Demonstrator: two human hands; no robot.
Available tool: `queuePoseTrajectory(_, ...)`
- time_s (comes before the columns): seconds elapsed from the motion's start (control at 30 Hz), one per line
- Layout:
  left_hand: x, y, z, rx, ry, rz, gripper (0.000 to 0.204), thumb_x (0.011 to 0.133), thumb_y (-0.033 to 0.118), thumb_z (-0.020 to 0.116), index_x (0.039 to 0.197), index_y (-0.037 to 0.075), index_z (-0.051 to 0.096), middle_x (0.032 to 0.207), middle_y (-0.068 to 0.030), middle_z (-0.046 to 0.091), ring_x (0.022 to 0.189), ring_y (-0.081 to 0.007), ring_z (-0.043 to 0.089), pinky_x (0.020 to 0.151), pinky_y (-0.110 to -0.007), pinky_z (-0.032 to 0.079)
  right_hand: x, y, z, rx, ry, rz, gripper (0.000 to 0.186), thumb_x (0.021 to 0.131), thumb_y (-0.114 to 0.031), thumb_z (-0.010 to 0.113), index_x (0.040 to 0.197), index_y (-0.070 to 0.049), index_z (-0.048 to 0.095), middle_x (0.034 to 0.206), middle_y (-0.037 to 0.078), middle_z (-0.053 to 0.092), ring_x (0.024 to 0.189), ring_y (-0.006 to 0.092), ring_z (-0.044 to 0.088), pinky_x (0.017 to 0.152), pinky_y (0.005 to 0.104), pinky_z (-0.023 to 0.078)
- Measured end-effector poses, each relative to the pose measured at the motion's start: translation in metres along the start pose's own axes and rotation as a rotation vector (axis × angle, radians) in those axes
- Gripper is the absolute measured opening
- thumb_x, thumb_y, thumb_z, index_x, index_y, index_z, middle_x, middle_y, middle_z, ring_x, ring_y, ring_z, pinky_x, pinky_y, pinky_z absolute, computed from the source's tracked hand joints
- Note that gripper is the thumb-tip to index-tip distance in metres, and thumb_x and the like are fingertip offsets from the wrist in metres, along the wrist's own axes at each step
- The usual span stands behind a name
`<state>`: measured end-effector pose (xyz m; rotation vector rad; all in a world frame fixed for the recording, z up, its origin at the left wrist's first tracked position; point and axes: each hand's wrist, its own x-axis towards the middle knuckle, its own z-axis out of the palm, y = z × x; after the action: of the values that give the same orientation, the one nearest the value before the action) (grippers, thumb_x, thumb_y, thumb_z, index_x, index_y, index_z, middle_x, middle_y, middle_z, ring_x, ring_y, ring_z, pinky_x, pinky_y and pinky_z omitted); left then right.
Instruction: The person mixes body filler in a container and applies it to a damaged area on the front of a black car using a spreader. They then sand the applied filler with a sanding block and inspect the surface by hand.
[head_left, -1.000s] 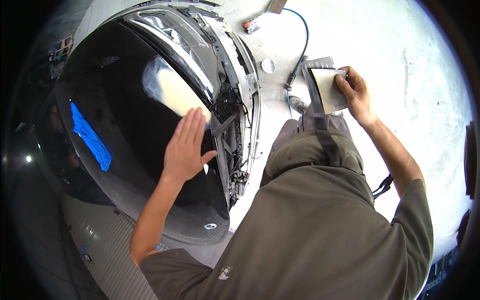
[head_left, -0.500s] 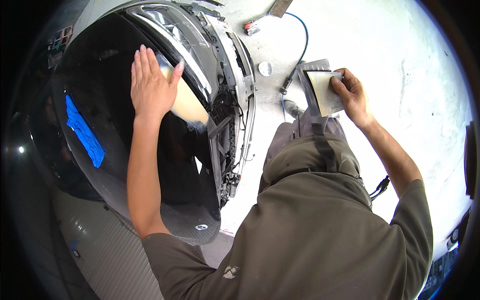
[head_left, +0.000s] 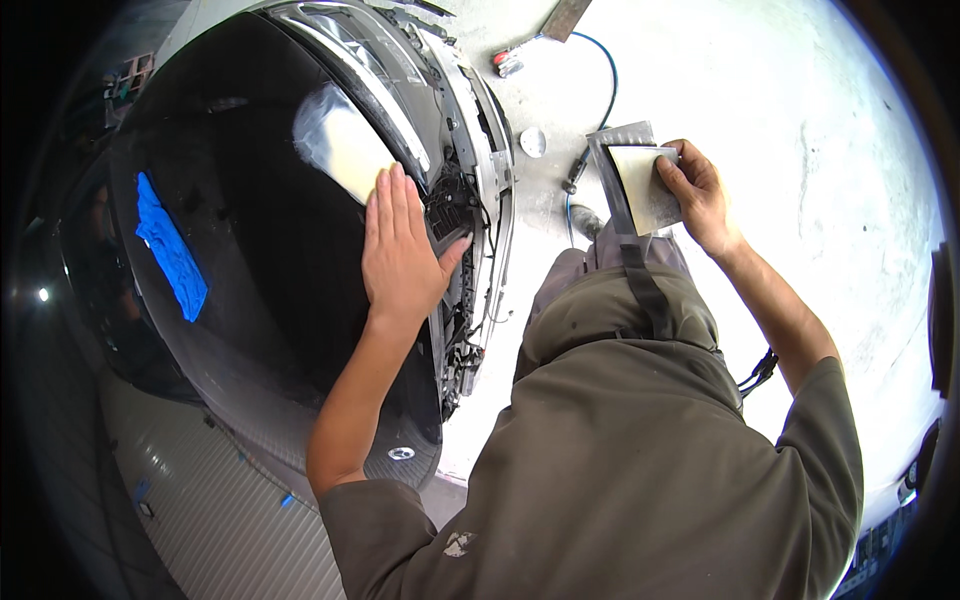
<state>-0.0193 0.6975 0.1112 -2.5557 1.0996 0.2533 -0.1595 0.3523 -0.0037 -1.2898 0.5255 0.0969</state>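
My left hand (head_left: 402, 245) lies flat on the black car hood (head_left: 260, 260), its fingers stretched and the thumb apart. Its fingertips reach the near end of a cream-coloured filler patch (head_left: 350, 150), which has a greyish sanded rim at its far end. Between thumb and fingers, my right hand (head_left: 705, 195) grips a thin, square beige-grey plate (head_left: 642, 190) out over the floor. Behind that plate a larger grey sheet (head_left: 612, 165) shows in part; whether it is held in the same grip I cannot tell.
A crumpled blue cloth (head_left: 170, 245) rests on the hood's left side. The car's exposed front frame (head_left: 470, 130) has loose wires along it. On the floor are a blue hose (head_left: 612, 85) with a dark fitting, a white disc (head_left: 533, 142) and a red-and-grey tool (head_left: 508, 62).
My left hand has slid across the hood toward me and to the right, uncovering most of the cream patch. The right hand has hardly moved and keeps its grip.
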Motion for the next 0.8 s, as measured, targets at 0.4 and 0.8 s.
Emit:
queuePoseTrajectory(0.4,0.092,-0.068,-0.006,0.174,0.113,-0.128,0.098,0.100,0.061,0.054,0.158,-0.014,0.029,0.170,-0.0285,0.025,0.161,-0.0358,0.021,0.132,-0.045,0.014,-0.011,0.028,-0.008,-0.223,0.083,-0.145,0.016,0.113,-0.022,0.055,0.110,-0.007,0.060,0.091,-0.003,0.063,0.082,0.0037,0.057,0.076,0.0234,0.049)
queuePoseTrajectory(0.8,0.073,-0.035,0.008,0.148,0.235,-0.142,0.104,0.100,0.066,0.052,0.155,-0.018,0.029,0.167,-0.0325,0.027,0.159,-0.0395,0.022,0.132,-0.047,0.014,-0.025,0.029,-0.006,-0.115,0.140,-0.174,0.016,0.112,-0.023,0.056,0.110,-0.007,0.061,0.091,-0.003,0.064,0.083,0.0031,0.056,0.077,0.0233,0.048)
